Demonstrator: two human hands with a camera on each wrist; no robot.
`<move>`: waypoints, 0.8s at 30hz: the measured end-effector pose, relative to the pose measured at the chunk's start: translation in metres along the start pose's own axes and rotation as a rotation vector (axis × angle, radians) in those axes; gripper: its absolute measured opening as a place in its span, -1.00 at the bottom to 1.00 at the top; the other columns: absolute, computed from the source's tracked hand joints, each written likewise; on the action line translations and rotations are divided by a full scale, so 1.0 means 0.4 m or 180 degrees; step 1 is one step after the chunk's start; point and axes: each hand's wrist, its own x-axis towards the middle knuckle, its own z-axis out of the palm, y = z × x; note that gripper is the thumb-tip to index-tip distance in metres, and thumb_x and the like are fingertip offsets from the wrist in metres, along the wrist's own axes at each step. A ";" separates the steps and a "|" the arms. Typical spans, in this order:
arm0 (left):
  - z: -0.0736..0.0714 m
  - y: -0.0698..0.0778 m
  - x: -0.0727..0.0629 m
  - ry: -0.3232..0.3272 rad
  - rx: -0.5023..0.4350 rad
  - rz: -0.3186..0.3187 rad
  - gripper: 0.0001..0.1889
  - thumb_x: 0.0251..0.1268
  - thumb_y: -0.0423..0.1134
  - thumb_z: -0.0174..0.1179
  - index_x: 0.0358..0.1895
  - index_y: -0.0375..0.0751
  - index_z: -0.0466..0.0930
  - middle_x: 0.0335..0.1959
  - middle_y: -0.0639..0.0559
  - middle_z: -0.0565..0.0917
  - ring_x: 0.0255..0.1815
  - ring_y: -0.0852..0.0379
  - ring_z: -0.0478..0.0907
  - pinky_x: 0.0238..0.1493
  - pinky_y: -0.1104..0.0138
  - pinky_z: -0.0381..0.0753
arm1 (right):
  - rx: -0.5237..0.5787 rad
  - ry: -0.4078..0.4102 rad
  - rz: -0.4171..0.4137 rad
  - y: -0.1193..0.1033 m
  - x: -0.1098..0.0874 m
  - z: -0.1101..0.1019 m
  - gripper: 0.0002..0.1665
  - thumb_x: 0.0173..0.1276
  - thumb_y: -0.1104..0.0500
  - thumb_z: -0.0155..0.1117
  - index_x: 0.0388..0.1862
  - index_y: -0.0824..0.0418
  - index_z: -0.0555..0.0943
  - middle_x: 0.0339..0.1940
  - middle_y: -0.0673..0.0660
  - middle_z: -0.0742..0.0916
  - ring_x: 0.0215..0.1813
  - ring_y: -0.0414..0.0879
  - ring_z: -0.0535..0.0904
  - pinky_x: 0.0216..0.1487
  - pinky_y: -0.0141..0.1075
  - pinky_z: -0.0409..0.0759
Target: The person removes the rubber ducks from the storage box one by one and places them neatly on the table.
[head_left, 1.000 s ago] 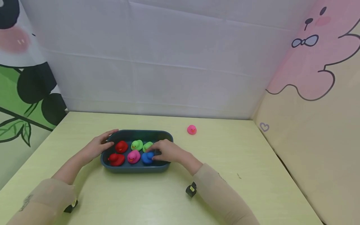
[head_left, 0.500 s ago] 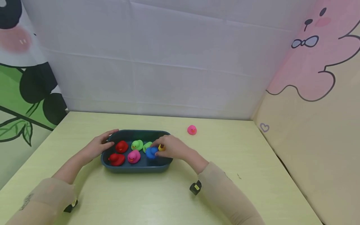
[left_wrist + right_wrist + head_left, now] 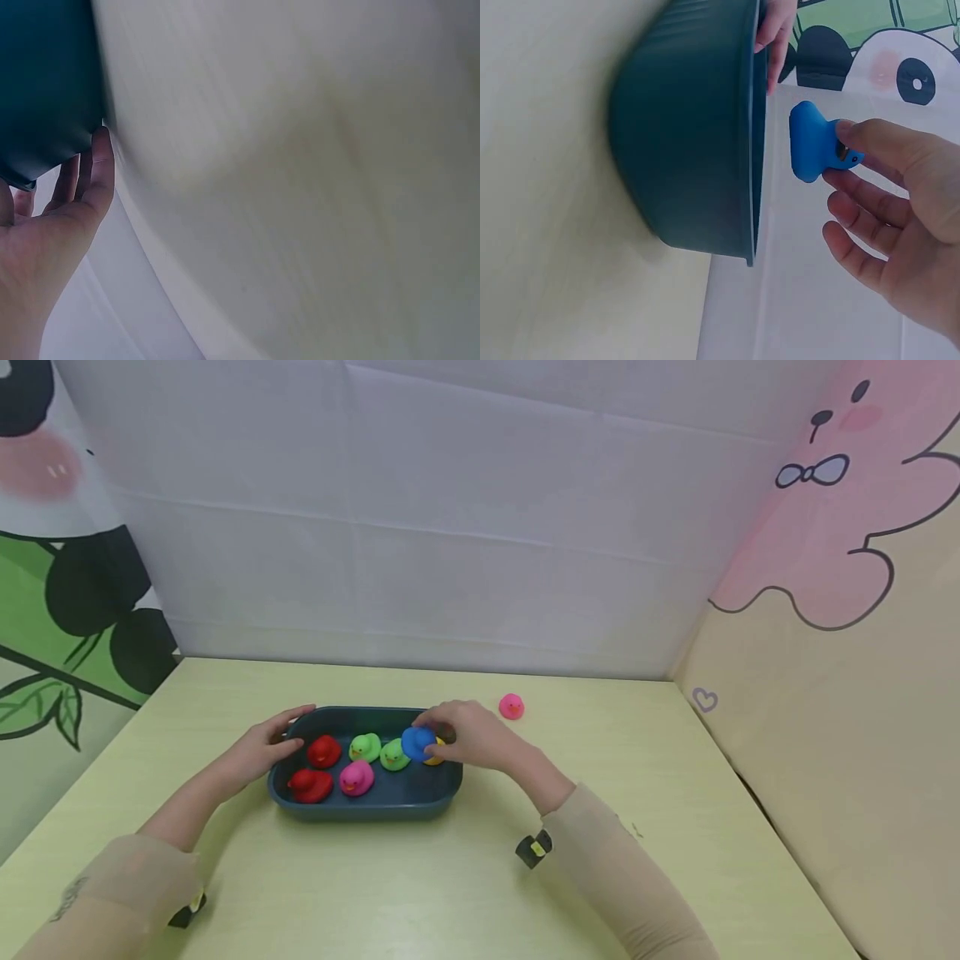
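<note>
My right hand [image 3: 480, 737] pinches a blue rubber duck [image 3: 417, 744] between thumb and fingers, over the right end of a dark teal tub [image 3: 360, 811]. In the right wrist view the blue duck [image 3: 808, 142] is above the tub's rim. My left hand [image 3: 258, 752] grips the tub's left end, thumb over the rim and fingers along the outside wall. Inside the tub are two red ducks [image 3: 311, 786], two green ducks [image 3: 365, 747], a pink duck [image 3: 357, 778] and a yellow duck [image 3: 435, 752], partly hidden behind the blue duck and right hand.
One more pink duck [image 3: 512, 707] stands on the pale yellow table [image 3: 570, 752], behind and right of the tub. A white cloth wall [image 3: 450, 527] closes the back, with printed panels at both sides.
My right hand has lifted the blue duck off the tub's floor and moved it back and to the right. The left hand and tub have stayed in place.
</note>
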 end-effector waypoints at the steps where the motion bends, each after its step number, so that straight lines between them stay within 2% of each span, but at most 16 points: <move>1: 0.000 -0.001 0.000 -0.0005 -0.0006 -0.0007 -0.37 0.46 -0.19 -0.05 0.51 -0.09 -0.06 0.45 -0.42 -0.01 0.35 -0.51 0.04 0.20 -0.24 0.28 | 0.0017 0.0015 0.0004 0.001 -0.002 -0.005 -0.59 0.24 0.08 0.35 0.09 0.07 0.61 -0.15 -0.03 0.68 -0.22 -0.16 0.54 -0.22 -0.47 0.54; 9: -0.001 -0.002 0.000 -0.0009 0.0019 -0.0022 -0.37 0.46 -0.18 -0.05 0.51 -0.05 -0.07 0.45 -0.42 -0.01 0.35 -0.52 0.04 0.20 -0.24 0.28 | 0.0093 0.0190 0.0063 0.015 -0.021 -0.051 -0.60 0.23 0.10 0.35 0.07 0.02 0.63 -0.15 -0.03 0.66 -0.22 -0.19 0.49 -0.30 -0.49 0.53; 17: -0.002 -0.004 0.001 0.0014 0.0074 0.0010 -0.37 0.46 -0.18 -0.04 0.50 -0.06 -0.05 0.45 -0.42 0.01 0.34 -0.52 0.06 0.19 -0.25 0.28 | 0.0061 0.0273 0.0197 0.026 -0.031 -0.089 -0.61 0.22 0.08 0.37 0.05 0.05 0.64 -0.19 -0.01 0.64 -0.17 -0.06 0.53 -0.29 -0.45 0.52; 24: -0.001 -0.003 0.001 0.0019 0.0083 0.0026 -0.38 0.46 -0.18 -0.05 0.50 -0.07 -0.05 0.45 -0.42 0.01 0.34 -0.53 0.05 0.19 -0.26 0.27 | -0.0002 0.0374 0.0216 0.045 -0.039 -0.119 -0.62 0.21 0.09 0.37 0.03 0.09 0.64 -0.25 -0.01 0.65 -0.21 -0.05 0.52 -0.31 -0.43 0.52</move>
